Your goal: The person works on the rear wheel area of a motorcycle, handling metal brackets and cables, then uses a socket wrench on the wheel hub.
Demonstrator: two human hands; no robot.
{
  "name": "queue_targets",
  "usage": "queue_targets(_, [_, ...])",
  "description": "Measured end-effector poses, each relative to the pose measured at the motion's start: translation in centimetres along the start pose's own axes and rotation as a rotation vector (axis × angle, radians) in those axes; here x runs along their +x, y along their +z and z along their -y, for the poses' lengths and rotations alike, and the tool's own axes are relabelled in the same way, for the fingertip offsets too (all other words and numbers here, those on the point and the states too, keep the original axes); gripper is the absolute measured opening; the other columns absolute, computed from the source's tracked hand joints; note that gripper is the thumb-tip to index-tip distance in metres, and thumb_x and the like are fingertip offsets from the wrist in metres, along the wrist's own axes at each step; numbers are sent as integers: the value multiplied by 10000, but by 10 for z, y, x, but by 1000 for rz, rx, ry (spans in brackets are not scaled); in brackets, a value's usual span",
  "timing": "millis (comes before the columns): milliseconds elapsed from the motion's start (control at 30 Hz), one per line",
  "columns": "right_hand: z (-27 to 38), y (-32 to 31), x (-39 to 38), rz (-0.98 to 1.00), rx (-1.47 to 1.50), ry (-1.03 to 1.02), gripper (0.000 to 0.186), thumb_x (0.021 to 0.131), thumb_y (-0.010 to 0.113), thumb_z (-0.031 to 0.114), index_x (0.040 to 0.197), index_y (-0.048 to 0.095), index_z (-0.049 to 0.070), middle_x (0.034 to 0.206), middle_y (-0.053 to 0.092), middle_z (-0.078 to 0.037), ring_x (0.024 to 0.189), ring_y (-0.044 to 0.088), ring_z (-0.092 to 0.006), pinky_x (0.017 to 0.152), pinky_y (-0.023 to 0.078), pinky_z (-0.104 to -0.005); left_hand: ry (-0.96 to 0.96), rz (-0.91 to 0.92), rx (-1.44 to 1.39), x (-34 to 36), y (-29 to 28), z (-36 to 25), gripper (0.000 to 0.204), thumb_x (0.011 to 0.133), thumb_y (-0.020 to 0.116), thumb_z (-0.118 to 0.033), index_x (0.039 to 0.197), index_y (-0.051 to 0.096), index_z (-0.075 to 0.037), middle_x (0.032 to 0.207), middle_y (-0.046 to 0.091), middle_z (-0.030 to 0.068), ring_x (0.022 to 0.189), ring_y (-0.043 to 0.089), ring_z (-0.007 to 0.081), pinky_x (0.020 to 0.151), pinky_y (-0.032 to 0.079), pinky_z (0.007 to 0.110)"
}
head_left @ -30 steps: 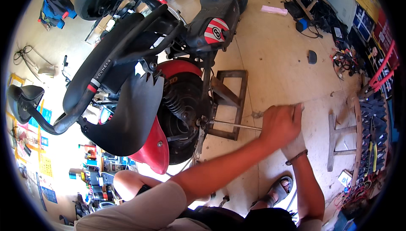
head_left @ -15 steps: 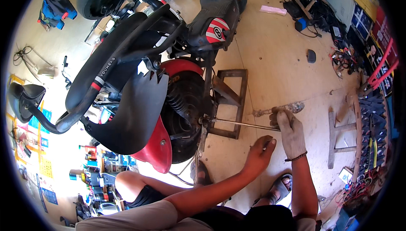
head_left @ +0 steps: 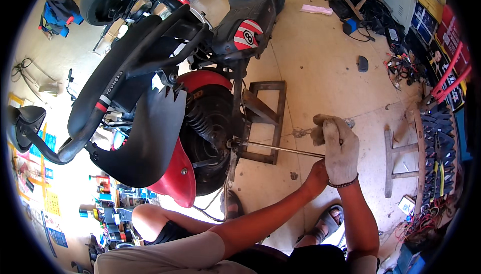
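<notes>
A long thin metal bar runs from the rear wheel's hub out to my two hands. My bare left hand is closed at the bar's outer end; its fingertips are hidden behind the glove. Just over it is my right hand in a pale, soiled work glove, fingers loosely bent and apart, pointing away from the bar. Whether its palm touches the bar is hidden. The black scooter stands at the left, with its black tyre and red rear fender beside the hub.
A rusty metal frame lies on the floor by the wheel. At the right stands a wooden rack with pliers and other tools, near tangled wires. A small black piece lies on the floor. My sandalled foot is below my hands.
My right hand has come up off the bar's end and its fingers have loosened. My left hand has moved right, onto the bar's end by the glove. The view has shifted slightly.
</notes>
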State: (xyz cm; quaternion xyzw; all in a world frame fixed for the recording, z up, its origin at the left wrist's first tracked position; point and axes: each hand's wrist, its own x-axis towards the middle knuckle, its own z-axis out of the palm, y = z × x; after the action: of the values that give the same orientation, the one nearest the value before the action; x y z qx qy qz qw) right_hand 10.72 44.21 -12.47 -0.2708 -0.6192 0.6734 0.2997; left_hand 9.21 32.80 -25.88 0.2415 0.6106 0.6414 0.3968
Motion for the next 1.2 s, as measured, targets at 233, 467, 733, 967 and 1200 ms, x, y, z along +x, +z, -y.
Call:
queue_targets(233, [12,6,7,-60,-153,-66,382,1082,526,284,1069,731,-38,706,669,-90,636,612,-126,634,499,-289,-28,-104,-202,-1,6,1,266,1005,497,-1,1193,678,52,1166,739,108,1067,660,178,945,538,332])
queue_targets(467, [2,8,27,-148,-420,-79,356,1064,544,301,1062,739,4,940,739,-244,897,738,-413,814,572,-427,-23,-230,-58,10,21,3,211,1002,466,-32,1034,671,6,942,692,76,882,625,142,776,503,285])
queue_targets(733, [-27,4,75,27,-749,332,462,1062,473,335,971,774,-3,998,739,-279,1012,722,-440,902,564,-497,-573,-229,-403,20,31,-63,300,1045,418,-265,778,423,-129,640,403,-24,513,343,107,479,277,317])
queue_targets(967, [-49,-1,91,204,-905,400,475,1042,494,361,998,764,-27,1052,738,-294,1055,722,-429,927,579,-478,-732,-255,-305,19,40,-90,422,1085,379,-425,740,333,-185,624,324,-55,515,282,110,496,242,315])
queue_targets(1200, [-77,-13,83,325,-1193,94,380,1024,541,310,1071,725,-19,973,740,-262,966,728,-430,849,580,-507,-830,-276,-239,23,49,-95,484,1102,352,-519,744,328,-195,646,295,-61,536,262,119,504,247,319])
